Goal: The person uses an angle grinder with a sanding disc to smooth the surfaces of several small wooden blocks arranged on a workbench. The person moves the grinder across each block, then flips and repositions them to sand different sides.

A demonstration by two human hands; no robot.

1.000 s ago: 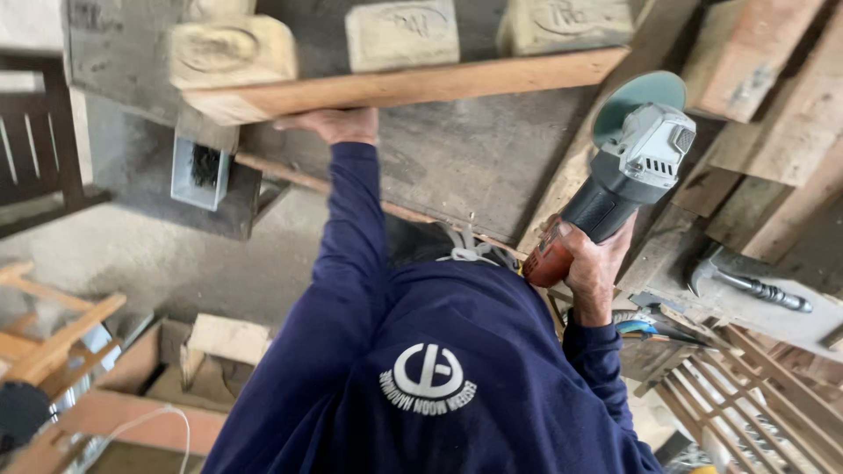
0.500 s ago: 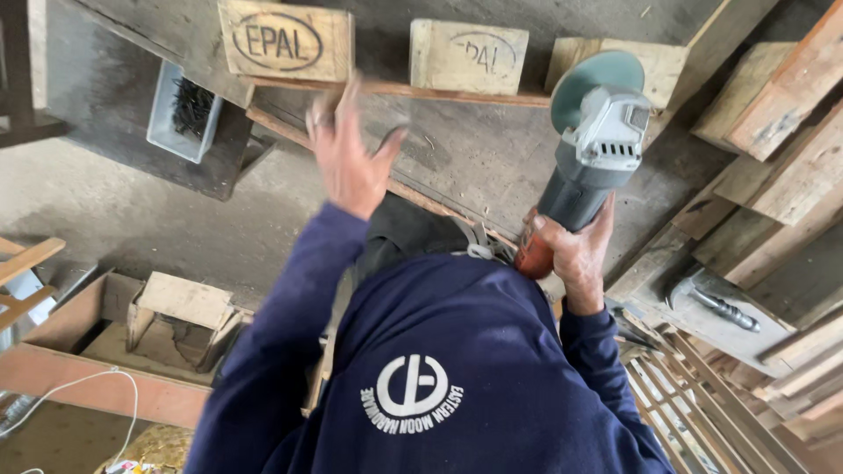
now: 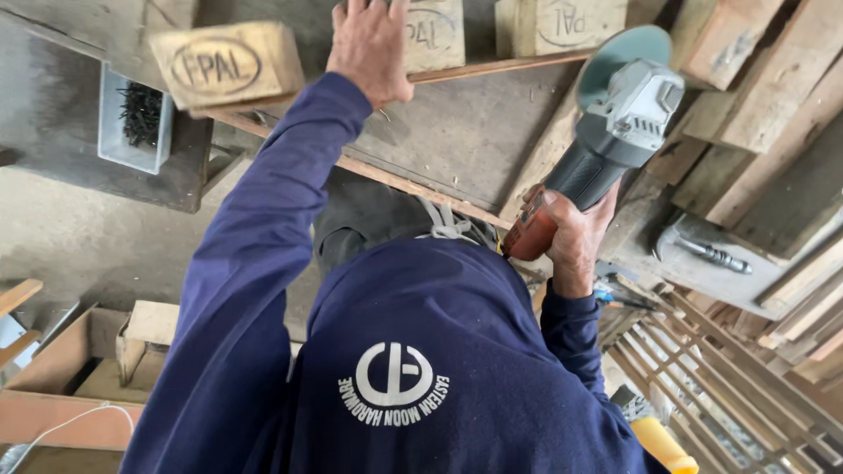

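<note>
My left hand (image 3: 369, 44), at the top centre of the frame, presses flat on a wooden pallet (image 3: 492, 66). My right hand (image 3: 571, 233) grips an angle grinder (image 3: 606, 132), its disc raised near the pallet board; no cut shows yet.

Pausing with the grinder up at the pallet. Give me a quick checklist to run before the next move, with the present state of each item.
1. Right hand firmly around the angle grinder body: ok.
2. Left hand apart from the disc: ok, it rests on a pallet block off to the side.
3. Disc clear of the wood: cannot tell.
4. Disc spinning or stopped: cannot tell.
5. Gloves on: not ok, hands bare.
6. Hammer out of the way: ok.
</note>
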